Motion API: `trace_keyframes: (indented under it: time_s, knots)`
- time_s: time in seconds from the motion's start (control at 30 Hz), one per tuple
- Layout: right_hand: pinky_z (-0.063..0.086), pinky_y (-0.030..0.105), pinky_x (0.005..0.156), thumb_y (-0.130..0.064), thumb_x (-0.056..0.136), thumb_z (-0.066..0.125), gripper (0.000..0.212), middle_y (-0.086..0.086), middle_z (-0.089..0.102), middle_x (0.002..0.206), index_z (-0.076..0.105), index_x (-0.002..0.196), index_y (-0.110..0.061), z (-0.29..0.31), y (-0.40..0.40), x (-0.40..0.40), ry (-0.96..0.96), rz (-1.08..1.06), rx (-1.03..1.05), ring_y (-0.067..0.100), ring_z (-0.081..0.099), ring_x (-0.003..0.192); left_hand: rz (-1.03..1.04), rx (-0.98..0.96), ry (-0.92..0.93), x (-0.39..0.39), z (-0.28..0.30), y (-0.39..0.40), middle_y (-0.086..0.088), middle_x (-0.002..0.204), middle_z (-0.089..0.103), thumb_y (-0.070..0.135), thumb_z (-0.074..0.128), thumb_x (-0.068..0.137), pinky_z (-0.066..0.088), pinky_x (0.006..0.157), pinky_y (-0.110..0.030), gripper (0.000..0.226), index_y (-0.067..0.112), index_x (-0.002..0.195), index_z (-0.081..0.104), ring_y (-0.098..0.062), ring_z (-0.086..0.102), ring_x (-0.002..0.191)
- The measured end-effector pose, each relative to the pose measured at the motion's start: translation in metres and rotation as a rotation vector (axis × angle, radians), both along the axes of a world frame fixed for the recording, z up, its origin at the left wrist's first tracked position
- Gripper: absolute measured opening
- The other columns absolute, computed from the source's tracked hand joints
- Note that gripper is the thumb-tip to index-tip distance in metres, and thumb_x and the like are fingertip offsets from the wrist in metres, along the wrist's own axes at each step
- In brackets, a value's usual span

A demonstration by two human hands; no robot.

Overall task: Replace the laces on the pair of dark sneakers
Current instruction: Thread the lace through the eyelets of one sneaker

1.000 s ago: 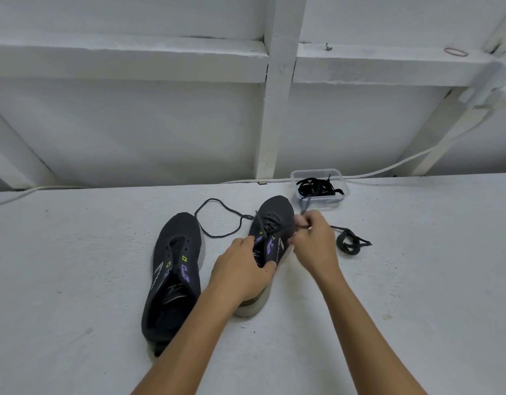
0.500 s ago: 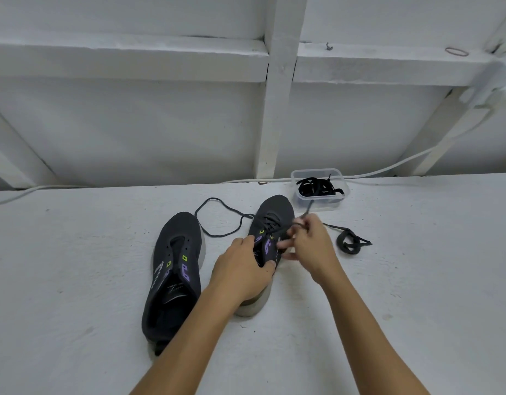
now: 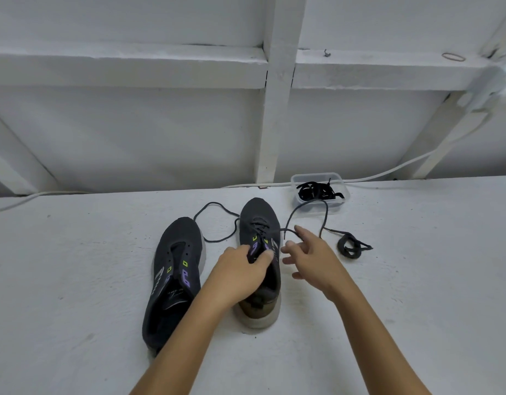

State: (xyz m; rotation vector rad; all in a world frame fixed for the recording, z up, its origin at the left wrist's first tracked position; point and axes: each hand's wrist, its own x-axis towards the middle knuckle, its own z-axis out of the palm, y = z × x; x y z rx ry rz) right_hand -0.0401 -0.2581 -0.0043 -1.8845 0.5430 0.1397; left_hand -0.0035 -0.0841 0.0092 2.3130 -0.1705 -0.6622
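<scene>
Gripping mesh sneaker [image 3: 260, 223], thin cord lace [image 3: 307, 208]

A single head-worn camera looks forward and down from above the person's forearms, close over the white surface [image 3: 75, 280]. Its wide angle reaches the far white wall [image 3: 132, 132]; no second view shares the scene

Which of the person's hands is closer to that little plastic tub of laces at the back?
The right hand. It hangs beside the laced sneaker, below the plastic tub. The left hand grips that sneaker's tongue area, farther away.
</scene>
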Motion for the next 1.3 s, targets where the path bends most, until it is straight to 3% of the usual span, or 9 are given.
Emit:
trace_keyframes:
  time_s: [0.13,0.27,0.37,0.5,0.63,0.77,0.9,1.17,1.3]
  knots:
    - [0.059,0.042,0.091,-0.038,0.104,0.048,0.038,-0.020,0.075,0.097,0.050,0.142,-0.037,0.004,0.006,-0.002,-0.009,0.043,0.001,-0.003,0.071,0.092,0.068,-0.081,-0.011,0.002,-0.007,0.006,0.003,0.104,0.063,0.042,0.032,0.104,0.045,0.073,-0.028,0.034,0.025,0.098,0.061,-0.015,0.059,0.095]
    - [0.051,0.021,0.086,-0.050,0.097,0.055,0.020,-0.023,0.074,0.101,0.070,0.109,-0.045,0.014,0.010,-0.002,0.004,0.113,-0.143,-0.002,0.067,0.102,0.182,-0.221,0.036,0.000,-0.016,0.010,0.005,0.102,0.071,0.023,0.042,0.103,0.059,0.086,-0.043,0.026,0.031,0.101,0.067,-0.018,0.072,0.088]
    - [0.049,0.026,0.096,-0.055,0.090,0.064,0.046,-0.023,0.069,0.110,0.059,0.133,-0.043,0.019,0.013,-0.005,0.021,0.133,-0.189,0.000,0.063,0.107,0.220,-0.217,-0.044,0.007,-0.018,0.013,0.006,0.085,0.074,0.020,0.057,0.098,0.059,0.084,-0.039,0.019,0.030,0.090,0.071,-0.009,0.073,0.076]
    - [0.047,0.017,0.074,-0.062,0.079,0.071,0.043,-0.021,0.065,0.109,0.058,0.113,-0.038,0.018,0.021,-0.008,0.051,0.164,-0.293,-0.002,0.061,0.096,0.272,-0.184,-0.165,0.018,-0.009,0.004,0.012,0.082,0.074,0.028,0.071,0.089,0.056,0.083,-0.030,0.007,0.030,0.085,0.077,-0.007,0.070,0.084]
    - [0.035,0.008,0.066,-0.060,0.079,0.072,0.053,-0.019,0.058,0.104,0.058,0.124,-0.034,0.015,0.031,-0.009,0.051,0.214,-0.395,0.004,0.055,0.094,0.266,-0.117,-0.187,0.027,-0.007,-0.005,0.010,0.086,0.075,0.028,0.075,0.086,0.056,0.083,-0.030,0.007,0.024,0.086,0.080,-0.009,0.069,0.088]
    - [0.047,0.025,0.076,-0.050,0.087,0.067,0.040,-0.010,0.067,0.112,0.061,0.121,-0.030,0.013,0.040,-0.006,0.055,0.225,-0.476,0.013,0.059,0.097,0.125,-0.002,-0.213,0.034,-0.005,-0.008,0.013,0.076,0.068,0.022,0.068,0.090,0.056,0.075,-0.029,0.011,0.022,0.082,0.076,-0.011,0.066,0.082]
    - [0.052,0.032,0.083,-0.044,0.092,0.061,0.036,-0.002,0.068,0.115,0.062,0.123,-0.026,0.013,0.045,-0.006,0.075,0.234,-0.537,0.022,0.063,0.103,-0.064,0.075,-0.214,0.051,0.008,-0.009,-0.002,0.087,0.071,0.019,0.056,0.093,0.055,0.070,-0.034,0.018,0.010,0.088,0.071,-0.018,0.064,0.079]
    - [0.050,0.033,0.079,-0.043,0.095,0.055,0.034,0.006,0.067,0.112,0.059,0.121,-0.021,0.009,0.050,-0.005,0.078,0.216,-0.571,0.028,0.063,0.100,0.050,-0.115,0.005,0.070,0.004,-0.006,0.001,0.091,0.072,0.017,0.067,0.086,0.051,0.074,-0.029,0.006,0.022,0.089,0.065,-0.014,0.066,0.091]
    - [0.054,0.037,0.084,-0.043,0.094,0.056,0.034,0.004,0.068,0.111,0.060,0.122,-0.023,0.009,0.050,-0.005,0.053,0.169,-0.532,0.028,0.063,0.101,0.053,-0.124,-0.023,0.069,0.002,0.001,0.002,0.086,0.073,0.025,0.074,0.086,0.058,0.078,-0.035,0.007,0.022,0.088,0.068,-0.014,0.069,0.085]
